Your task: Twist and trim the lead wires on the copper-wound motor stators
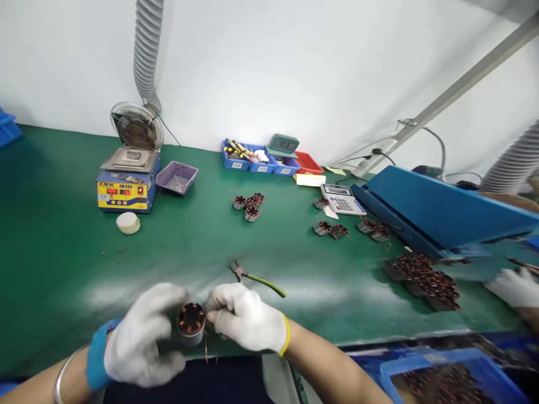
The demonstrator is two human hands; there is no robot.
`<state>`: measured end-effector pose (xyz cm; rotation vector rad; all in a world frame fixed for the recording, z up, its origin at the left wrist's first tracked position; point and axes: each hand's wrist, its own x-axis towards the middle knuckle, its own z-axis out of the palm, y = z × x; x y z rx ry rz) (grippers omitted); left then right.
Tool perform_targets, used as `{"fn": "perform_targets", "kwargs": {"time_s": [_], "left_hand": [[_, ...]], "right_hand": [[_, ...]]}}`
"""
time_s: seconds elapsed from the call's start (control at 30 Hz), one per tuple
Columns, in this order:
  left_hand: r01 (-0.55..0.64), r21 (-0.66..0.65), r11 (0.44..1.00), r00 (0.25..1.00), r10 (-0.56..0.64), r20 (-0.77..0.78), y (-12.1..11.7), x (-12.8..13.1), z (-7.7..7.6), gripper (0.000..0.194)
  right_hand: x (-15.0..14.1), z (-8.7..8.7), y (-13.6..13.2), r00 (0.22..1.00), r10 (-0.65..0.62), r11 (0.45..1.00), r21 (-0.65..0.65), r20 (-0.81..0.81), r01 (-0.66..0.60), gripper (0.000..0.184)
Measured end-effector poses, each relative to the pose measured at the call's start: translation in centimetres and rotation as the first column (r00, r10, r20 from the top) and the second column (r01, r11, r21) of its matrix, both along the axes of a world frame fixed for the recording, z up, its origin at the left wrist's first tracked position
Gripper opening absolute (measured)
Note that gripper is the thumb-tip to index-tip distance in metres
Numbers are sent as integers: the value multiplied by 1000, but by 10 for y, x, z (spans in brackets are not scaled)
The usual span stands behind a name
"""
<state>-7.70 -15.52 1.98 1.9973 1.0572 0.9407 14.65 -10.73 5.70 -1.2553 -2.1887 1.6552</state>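
A motor stator (191, 324), a metal ring with copper windings on top, stands upright at the front edge of the green bench. My left hand (145, 336), in a white glove, curves beside it with thumb and fingers apart, slightly blurred. Against the stator's right side, the fingers of my right hand (248, 318), also gloved, are pinched together; what they hold, if anything, is hidden. Thin copper wires (206, 350) hang down from the stator below those fingertips. Just beyond my right hand lie cutting pliers (259, 279) with green handles.
At the left are a solder pot (126, 188), a purple tray (177, 178) and a round white pad (128, 223). Several stators (251, 213) stand mid-bench, with more clusters (425, 278) at right. A calculator (343, 199) and blue panel (446, 205) stand near a co-worker's gloved hand (516, 287).
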Motion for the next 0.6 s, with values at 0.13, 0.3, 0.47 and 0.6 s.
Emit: {"fn": "perform_targets", "kwargs": {"time_s": [0.13,0.3,0.47,0.6], "left_hand": [[133,-642,755,981,-9,193,16,7,-7,45],[190,-720,668,962,19,272,12,17,10,40],[57,-603,795,910,208,360,7,15,13,35],[173,-666,726,914,132,382,18,20,14,42]], "right_hand": [[-3,16,-3,990,45,940,329,130,-86,14],[-5,18,1,972,15,997,68,233,-32,12],[0,13,5,996,-66,940,-332,55,80,7],[-1,15,0,986,70,997,10,149,-72,10]]}}
